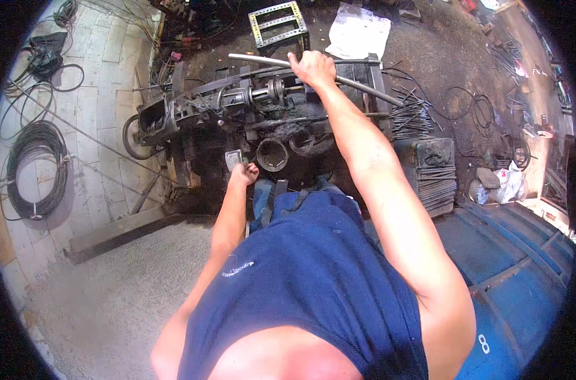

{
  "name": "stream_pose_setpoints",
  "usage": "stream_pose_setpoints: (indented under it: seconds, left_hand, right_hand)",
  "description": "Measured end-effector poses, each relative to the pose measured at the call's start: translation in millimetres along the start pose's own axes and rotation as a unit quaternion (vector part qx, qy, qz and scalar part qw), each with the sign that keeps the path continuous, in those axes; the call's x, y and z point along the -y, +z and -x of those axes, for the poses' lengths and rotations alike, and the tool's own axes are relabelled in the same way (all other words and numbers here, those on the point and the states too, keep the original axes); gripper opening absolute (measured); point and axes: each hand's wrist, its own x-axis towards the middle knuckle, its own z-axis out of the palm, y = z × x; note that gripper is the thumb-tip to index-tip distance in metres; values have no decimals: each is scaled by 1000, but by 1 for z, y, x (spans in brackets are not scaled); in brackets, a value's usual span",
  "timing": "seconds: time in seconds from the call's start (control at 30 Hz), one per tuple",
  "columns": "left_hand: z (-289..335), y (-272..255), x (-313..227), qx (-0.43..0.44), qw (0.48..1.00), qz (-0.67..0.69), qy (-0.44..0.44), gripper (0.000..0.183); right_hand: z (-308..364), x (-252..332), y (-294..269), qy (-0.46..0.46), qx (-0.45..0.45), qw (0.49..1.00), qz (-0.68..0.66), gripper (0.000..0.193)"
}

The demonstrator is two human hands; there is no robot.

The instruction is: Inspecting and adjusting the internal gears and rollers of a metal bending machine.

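A long grey metal pipe point(370, 90) lies slantwise across the far side of a dark, greasy machine point(237, 97). My right hand point(314, 67) is closed around the pipe near its middle, arm stretched out. Low in front of the machine is my left hand point(246, 172), its fingers curled in. Right beside that hand is a small pale rectangular piece point(234, 159); whether the fingers touch it, or what they hold, is hidden. A round metal ring point(272, 155) sits just to the right of my left hand.
Many thin metal rods point(414, 117) are piled right of the machine, above more stacked rods point(437, 187). A yellowish metal frame point(278, 25) and a white sheet point(359, 31) lie beyond. Coiled black cable point(16, 168) lies on the left; blue metal panels point(509, 253) spread at right.
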Motion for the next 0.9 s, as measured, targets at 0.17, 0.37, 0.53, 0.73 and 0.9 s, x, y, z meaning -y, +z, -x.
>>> stream_pose_setpoints:
  seconds: [0.17, 0.37, 0.53, 0.73, 0.9]
  left_hand:
    - [3, 2, 2, -6, 1000, -4, 7, 29]
    - [12, 5, 8, -7, 1000, -9, 23, 26]
    - [5, 1, 7, 9, 1000, 19, 19, 24]
    - [-1, -8, 7, 53, 998, 28, 7, 23]
    - [3, -3, 9, 37, 999, 12, 19, 23]
  right_hand:
    - [0, 1, 0, 11, -5, 1000, -7, 62]
    - [2, -4, 0, 13, -27, 999, -13, 60]
    - [1, 0, 0, 12, -28, 999, -15, 59]
    - [0, -1, -3, 36, -19, 999, 5, 58]
    - [2, 2, -5, 50, -8, 999, 4, 59]
